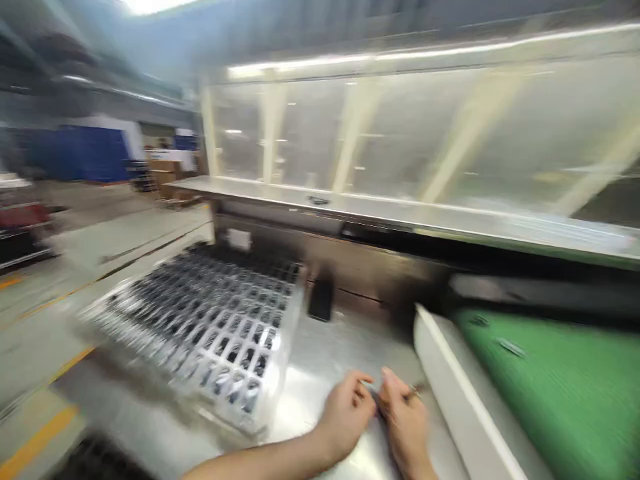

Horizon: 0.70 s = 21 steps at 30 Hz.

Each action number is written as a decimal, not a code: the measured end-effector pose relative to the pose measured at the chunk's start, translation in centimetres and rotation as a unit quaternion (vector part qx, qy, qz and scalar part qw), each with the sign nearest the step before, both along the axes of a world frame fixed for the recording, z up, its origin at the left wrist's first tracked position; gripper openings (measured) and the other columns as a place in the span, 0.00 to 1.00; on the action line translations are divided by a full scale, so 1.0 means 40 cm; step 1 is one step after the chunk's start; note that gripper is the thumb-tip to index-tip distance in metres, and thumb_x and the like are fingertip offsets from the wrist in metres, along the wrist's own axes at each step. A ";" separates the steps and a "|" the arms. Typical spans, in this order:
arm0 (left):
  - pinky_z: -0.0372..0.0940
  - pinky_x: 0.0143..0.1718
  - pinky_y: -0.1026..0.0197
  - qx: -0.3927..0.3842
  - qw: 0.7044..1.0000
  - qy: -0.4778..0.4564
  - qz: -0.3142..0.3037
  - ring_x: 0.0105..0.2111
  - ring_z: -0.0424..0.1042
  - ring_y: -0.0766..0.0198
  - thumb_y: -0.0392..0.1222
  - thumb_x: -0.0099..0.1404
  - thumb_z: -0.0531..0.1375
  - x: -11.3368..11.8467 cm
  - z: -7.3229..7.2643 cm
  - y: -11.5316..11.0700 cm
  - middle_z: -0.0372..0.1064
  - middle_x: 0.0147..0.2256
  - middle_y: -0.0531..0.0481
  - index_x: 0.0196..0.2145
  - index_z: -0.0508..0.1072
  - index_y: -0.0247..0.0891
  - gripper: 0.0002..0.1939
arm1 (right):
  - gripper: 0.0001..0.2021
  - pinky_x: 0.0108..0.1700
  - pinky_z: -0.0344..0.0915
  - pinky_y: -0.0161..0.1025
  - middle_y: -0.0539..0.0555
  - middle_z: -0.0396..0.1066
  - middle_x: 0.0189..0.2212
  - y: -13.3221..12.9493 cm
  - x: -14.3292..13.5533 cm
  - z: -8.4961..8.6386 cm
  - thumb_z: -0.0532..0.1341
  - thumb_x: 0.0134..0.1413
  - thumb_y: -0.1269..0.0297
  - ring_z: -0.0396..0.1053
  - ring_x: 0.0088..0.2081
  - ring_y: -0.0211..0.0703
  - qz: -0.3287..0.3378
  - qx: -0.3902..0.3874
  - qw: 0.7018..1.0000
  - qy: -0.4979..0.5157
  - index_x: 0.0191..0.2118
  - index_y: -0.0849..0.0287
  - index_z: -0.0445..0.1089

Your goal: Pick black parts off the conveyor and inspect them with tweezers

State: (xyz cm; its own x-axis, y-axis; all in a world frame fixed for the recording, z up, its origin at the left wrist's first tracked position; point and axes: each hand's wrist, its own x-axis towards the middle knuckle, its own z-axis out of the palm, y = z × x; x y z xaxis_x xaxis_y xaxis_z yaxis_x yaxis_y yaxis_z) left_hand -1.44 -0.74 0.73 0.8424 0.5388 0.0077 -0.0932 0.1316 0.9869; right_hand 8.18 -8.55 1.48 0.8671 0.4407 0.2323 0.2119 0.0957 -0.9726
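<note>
A blurred factory hall, with blue panels far off and yellow lines on the floor. In the foreground lies a steel surface (320, 360), the landmark for everything here. Behind the surface runs a long machine with clear guard windows (425, 133) and a metal ledge.

On the left part of the surface sits a clear tray (200, 327) divided into a grid of small cells. Most cells appear to hold a small dark part each; blur hides whether any cells stay unfilled, so the tray looks largely loaded, with little visibly left to fill.

At the near edge of the surface, right of the tray, the two hands meet. The left hand (345, 413) and right hand (407, 420) are pressed close together, fingertips touching, pinching one small piece (376, 399) between them. The piece is too blurred to identify. It is held just above the surface, not yet in the tray.

At the right edge of the surface, a white rail borders a green belt (560, 393), carrying a couple of small pieces. A dark block (321, 297) stands at the back of the surface.
</note>
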 end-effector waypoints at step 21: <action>0.66 0.29 0.65 0.115 0.976 -0.153 0.105 0.31 0.71 0.65 0.50 0.66 0.70 0.101 0.278 -0.003 0.71 0.36 0.51 0.51 0.76 0.37 0.21 | 0.33 0.26 0.52 0.37 0.46 0.54 0.18 0.047 0.035 -0.008 0.58 0.65 0.29 0.53 0.22 0.40 -0.084 0.118 0.987 0.069 0.23 0.52 0.56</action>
State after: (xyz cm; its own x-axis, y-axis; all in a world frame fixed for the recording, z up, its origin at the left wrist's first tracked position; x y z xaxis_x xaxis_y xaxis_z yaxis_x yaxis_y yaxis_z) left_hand 2.59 -0.87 11.87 0.6531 0.6532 0.3832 -0.3901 -0.1436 0.9095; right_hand 9.59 -6.67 1.17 0.9538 0.2357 0.1865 0.1119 0.2975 -0.9481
